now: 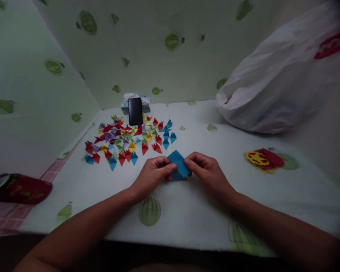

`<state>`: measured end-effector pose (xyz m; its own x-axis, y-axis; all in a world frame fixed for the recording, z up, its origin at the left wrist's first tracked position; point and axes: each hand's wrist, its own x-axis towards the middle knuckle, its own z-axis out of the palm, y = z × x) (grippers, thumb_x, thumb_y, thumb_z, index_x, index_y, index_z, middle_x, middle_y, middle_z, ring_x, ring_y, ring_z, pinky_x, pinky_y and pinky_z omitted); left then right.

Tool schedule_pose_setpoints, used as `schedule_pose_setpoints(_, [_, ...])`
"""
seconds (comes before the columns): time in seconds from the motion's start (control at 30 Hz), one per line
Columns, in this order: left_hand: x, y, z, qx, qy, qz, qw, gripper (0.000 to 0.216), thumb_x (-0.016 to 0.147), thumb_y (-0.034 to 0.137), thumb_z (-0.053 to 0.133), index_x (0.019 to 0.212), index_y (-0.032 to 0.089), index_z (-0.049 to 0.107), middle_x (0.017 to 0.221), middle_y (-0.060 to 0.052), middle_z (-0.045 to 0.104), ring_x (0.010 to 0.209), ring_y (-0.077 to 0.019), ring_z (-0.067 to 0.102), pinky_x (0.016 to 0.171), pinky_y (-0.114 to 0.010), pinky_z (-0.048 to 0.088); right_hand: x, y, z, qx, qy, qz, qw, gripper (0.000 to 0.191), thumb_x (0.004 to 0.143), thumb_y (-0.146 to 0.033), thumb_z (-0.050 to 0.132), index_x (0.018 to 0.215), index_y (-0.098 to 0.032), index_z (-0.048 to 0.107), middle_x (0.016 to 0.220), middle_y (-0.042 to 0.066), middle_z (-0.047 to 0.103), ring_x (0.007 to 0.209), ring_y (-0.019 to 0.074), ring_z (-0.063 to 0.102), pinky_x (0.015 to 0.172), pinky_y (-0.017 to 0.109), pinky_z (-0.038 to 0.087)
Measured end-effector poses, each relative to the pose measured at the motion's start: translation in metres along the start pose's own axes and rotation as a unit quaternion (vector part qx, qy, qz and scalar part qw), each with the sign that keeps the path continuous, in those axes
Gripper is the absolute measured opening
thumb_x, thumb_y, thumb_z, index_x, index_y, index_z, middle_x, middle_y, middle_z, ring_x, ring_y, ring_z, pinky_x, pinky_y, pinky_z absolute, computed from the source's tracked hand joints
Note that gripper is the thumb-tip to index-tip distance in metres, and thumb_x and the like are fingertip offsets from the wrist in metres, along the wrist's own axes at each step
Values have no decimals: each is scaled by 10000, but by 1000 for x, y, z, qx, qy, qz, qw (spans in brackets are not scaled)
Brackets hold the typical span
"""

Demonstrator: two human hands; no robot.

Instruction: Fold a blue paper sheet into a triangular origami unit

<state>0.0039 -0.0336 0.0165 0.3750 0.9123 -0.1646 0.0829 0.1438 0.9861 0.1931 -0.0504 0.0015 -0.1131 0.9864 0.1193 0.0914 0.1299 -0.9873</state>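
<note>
Your left hand (pixel 154 172) and right hand (pixel 208 173) each pinch the blue paper square (pixel 179 162) near the table's (pixel 204 136) front edge. The red print on the white plastic bag (pixel 277 79) is too blurred to read.

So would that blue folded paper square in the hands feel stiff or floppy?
Probably light and thin: the blue folded paper square sits pinched between fingertips of the left hand and right hand. Its folded edges look crisp, so it is likely slightly stiff, yet easily creased.

The left hand (pixel 153 174) and right hand (pixel 207 173) hid part of the blue paper (pixel 179 160). Picture edges cut off the red can (pixel 19 187) and white bag (pixel 280 75); the phone (pixel 135 110) partly covered a box (pixel 146 105).
</note>
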Motion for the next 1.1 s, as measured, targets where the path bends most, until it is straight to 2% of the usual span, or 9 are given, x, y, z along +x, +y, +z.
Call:
schedule_pose_setpoints(0.17, [0,0,0,4,37,27,999,243,809,366,710,741,151,620,588,33,556,551,-91,487,570,-229,387,0,-2,1,-9,-46,25,999,283,862,-381,629,671,-185,560,632,-19,534,621,124,461,601,258,371])
schedule_pose_setpoints(0.33, [2,-1,-1,-5,28,27,999,220,801,346,715,769,144,634,609,38,551,550,-83,480,559,-222,388,2,-2,0,-5,-97,36,995,345,917,-403,565,652,-182,562,645,-1,580,645,129,501,649,269,391])
schedule_pose_setpoints(0.47, [0,1,-1,-6,3,16,1000,212,801,338,717,762,140,650,582,38,560,531,-80,486,551,-218,393,2,0,-2,18,-94,48,994,351,942,-434,537,707,-180,595,659,4,605,652,135,541,683,278,419])
schedule_pose_setpoints(0.67, [-1,3,0,13,7,3,1000,213,806,344,707,786,132,692,568,16,612,494,-88,527,531,-220,411,2,-1,-2,-24,-80,48,995,345,923,-419,555,677,-179,586,623,4,596,612,134,523,649,281,408])
schedule_pose_setpoints(0.93, [-1,0,2,41,17,0,999,232,810,363,686,783,133,694,535,17,599,485,-94,529,504,-211,393,-4,-3,4,-124,11,-43,991,299,886,-322,556,622,-186,516,588,-33,462,568,110,408,563,262,321])
schedule_pose_setpoints(1.1, [-1,1,0,40,6,24,999,228,811,355,684,736,140,664,583,35,555,504,-74,478,497,-200,365,-2,-4,2,-93,-35,-26,995,321,893,-350,553,618,-188,513,597,-20,493,575,116,439,567,263,344])
